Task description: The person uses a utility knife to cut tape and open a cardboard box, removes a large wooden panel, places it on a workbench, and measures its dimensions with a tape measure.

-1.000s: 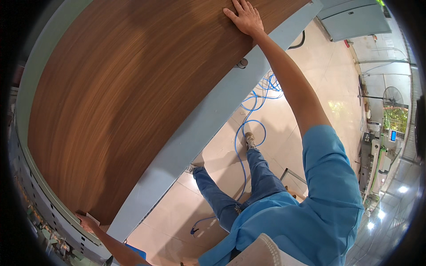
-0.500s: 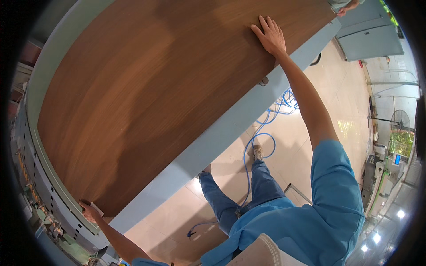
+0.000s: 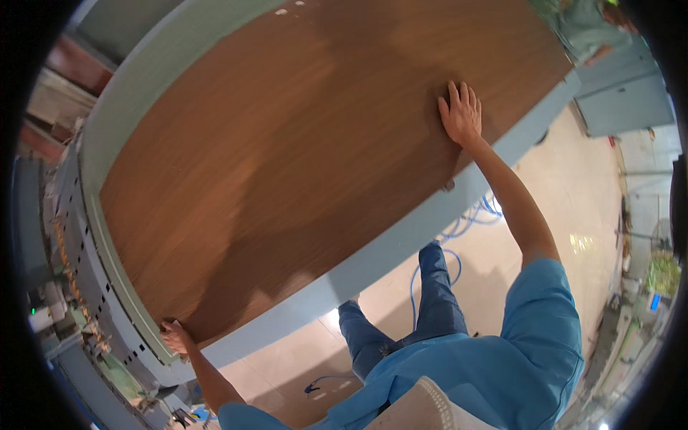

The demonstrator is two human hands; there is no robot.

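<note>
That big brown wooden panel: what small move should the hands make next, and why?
Probably a short push further along the pale green machine bed. The right hand lies flat on the brown wooden panel, and the left hand grips its near corner, so both are placed to slide it.

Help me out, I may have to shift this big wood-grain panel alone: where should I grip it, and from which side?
Probably by its edges, from the near long side. The wood-grain panel lies flat on the pale machine table and is too wide for one hand. The left hand grips the near corner while the right hand presses flat on top, spread far apart to steady it.
</note>
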